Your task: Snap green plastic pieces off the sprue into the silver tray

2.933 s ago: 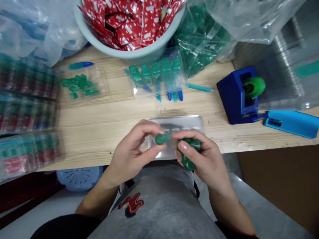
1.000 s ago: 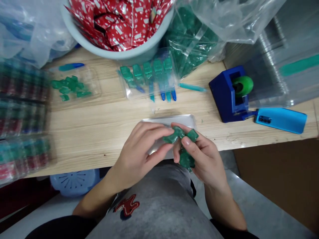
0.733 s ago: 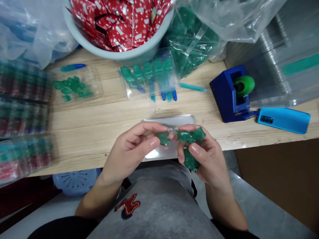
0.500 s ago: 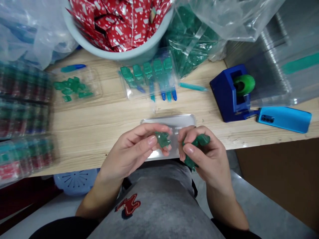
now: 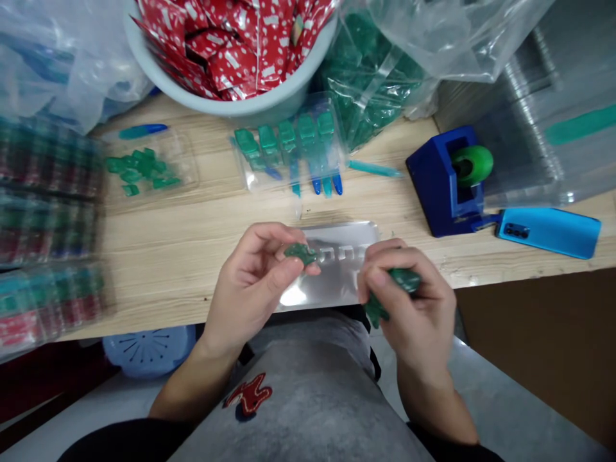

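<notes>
My left hand (image 5: 243, 289) pinches a small translucent green plastic piece (image 5: 301, 254) between thumb and fingers, over the left end of a shiny clear plastic tray (image 5: 327, 285). A row of small raised squares shows in the tray's floor. At the tray's right end, my right hand (image 5: 416, 314) is closed around green plastic pieces (image 5: 405, 280), which poke out above and below the fingers. Their exact kind and number are hidden in the grip.
Behind stands a clear pack (image 5: 289, 157) with green-capped parts. Left are loose green pieces (image 5: 142, 168) and stacked filled packs (image 5: 48, 221). A basin (image 5: 240, 108) of red packets, a bag of green pieces (image 5: 370, 83), a tape dispenser (image 5: 433, 186) and a blue phone (image 5: 563, 232) line the back and right.
My hands have moved apart: the left a little leftward with its green piece, now turned flatter, the right rightward with its handful. More of the tray shows between them.
</notes>
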{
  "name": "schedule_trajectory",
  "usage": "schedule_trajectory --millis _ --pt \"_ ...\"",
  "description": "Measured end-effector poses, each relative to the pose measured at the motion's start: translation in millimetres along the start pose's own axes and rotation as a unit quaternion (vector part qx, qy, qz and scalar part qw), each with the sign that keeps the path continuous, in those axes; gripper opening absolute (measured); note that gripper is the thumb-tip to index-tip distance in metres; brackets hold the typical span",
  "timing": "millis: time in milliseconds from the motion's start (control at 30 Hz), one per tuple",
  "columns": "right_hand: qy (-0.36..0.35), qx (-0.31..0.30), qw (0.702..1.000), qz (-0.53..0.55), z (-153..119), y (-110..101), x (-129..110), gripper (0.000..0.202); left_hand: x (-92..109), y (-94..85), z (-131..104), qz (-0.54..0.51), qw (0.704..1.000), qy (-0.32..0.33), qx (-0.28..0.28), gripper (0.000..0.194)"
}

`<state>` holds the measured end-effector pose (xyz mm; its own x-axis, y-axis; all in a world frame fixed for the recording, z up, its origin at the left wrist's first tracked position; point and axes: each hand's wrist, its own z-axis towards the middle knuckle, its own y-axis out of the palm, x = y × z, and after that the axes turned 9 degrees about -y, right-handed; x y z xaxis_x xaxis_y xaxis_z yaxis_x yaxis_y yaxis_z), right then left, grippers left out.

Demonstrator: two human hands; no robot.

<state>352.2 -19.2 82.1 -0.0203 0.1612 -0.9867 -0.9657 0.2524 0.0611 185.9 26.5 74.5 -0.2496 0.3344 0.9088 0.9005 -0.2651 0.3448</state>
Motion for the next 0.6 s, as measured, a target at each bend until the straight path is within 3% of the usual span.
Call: schedule_trajectory --millis 100,167,300,400,500,600 --pt "0.041 0.059 0.996 0.047 0 -11 5 0.010 1 -2.6 -2 -0.001 0.999 0.003 -0.045 0.014" --pt "0.056 0.063 0.996 0.037 0 -17 6 0.010 1 -2.6 -4 0.048 0.997 0.030 -0.050 0.016" --pt "0.030 0.011 0.999 -0.017 0 -19 3 0.014 1 3.7 -8 0.166 0.981 0.100 -0.019 0.040" --pt "-0.011 -0.049 0.997 -0.064 0 -14 -5 0.018 1 9.3 -9 0.225 0.963 0.143 -0.030 0.063" --pt "-0.049 -0.075 0.992 -0.088 1 -11 -11 0.022 1 8.9 -10 0.278 0.946 0.161 -0.047 0.071" --pt "-0.053 -0.046 0.992 -0.109 4 -14 -12 0.020 5 0.8 -9 0.356 0.919 0.168 -0.024 0.067"
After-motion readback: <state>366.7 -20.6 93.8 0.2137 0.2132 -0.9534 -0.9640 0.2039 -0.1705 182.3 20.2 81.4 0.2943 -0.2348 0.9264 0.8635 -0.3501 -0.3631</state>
